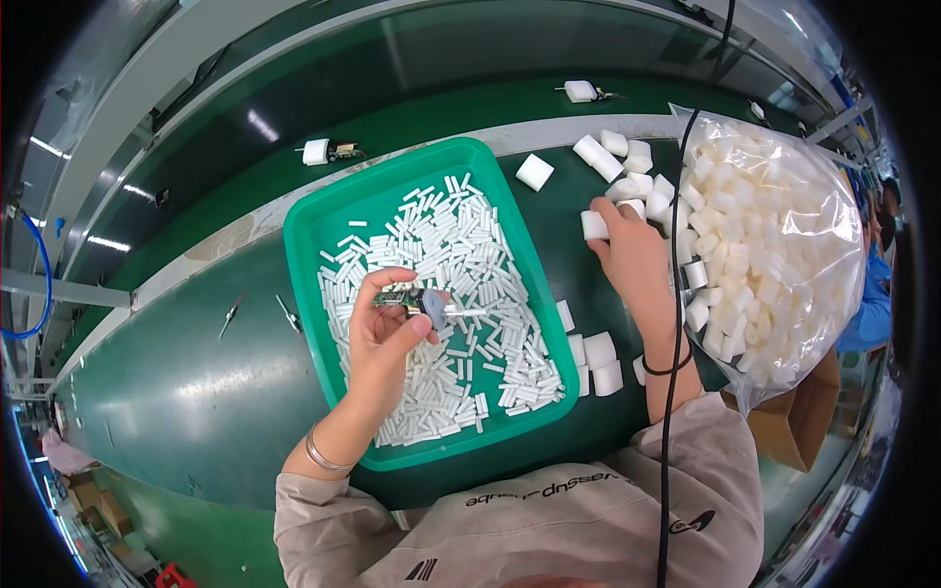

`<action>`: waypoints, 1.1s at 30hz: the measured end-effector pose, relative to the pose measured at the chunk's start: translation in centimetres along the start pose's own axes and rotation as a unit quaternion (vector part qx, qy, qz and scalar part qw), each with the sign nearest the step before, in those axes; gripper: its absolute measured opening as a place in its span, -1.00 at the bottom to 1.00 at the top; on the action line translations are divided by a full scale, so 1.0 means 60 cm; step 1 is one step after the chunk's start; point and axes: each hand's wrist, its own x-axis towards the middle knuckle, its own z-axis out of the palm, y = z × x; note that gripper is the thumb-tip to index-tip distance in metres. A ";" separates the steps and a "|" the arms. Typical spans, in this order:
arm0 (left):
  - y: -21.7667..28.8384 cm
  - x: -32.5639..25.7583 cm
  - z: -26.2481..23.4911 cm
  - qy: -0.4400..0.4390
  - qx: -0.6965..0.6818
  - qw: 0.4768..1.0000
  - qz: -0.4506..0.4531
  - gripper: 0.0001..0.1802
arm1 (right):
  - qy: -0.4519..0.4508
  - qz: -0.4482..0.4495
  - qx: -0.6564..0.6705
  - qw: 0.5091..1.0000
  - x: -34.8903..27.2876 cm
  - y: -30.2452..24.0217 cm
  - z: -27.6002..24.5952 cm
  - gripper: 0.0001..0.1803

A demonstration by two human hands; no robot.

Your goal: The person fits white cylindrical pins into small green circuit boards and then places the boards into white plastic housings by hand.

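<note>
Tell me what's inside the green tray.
Many short white rods lie loose in the green tray; the left hand hides some, and anything beneath the rods is covered.

L hand (380, 341) grips PCB (393, 297), R hand (635, 257) wht cyl (594, 226).

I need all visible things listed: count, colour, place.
workbench: one, green, centre
tray: one, green, on workbench
rods: many, white, in tray
blocks: many, white, right of tray
bag: one, clear, far right
units: several, white-dark, beyond tray
thin items: two, dark, beside tray
cable: one, black, right
hose: one, blue, left
cartons: several, brown, lower corners
circuit piece: one, green-grey, above tray
sleeves: two, beige, below
left hand: one, holding circuit piece
right hand: one, pinching block
</note>
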 end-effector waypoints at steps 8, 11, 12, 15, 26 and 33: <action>-0.001 0.003 0.004 -0.021 -0.019 0.999 0.028 -0.66 | 0.024 -0.034 0.185 0.982 -0.015 0.008 0.008 -0.67; -0.004 -0.002 0.000 -0.020 -0.020 0.999 0.037 -0.66 | -0.013 -0.045 0.199 0.979 -0.022 -0.009 -0.010 -0.67; -0.005 -0.003 -0.001 -0.015 -0.004 0.999 0.046 -0.67 | -0.014 -0.037 0.196 0.980 -0.028 -0.013 -0.011 -0.65; -0.004 -0.004 -0.002 -0.026 0.009 0.998 0.064 -0.67 | -0.025 -0.014 0.225 0.974 -0.045 -0.020 -0.018 -0.62; -0.008 -0.014 -0.001 -0.060 0.040 0.989 0.131 -0.62 | -0.015 0.035 0.664 0.747 -0.134 -0.128 -0.039 -0.57; -0.001 -0.011 0.005 -0.105 0.105 0.978 0.147 -0.64 | 0.009 -0.001 0.723 0.690 -0.140 -0.151 -0.031 -0.46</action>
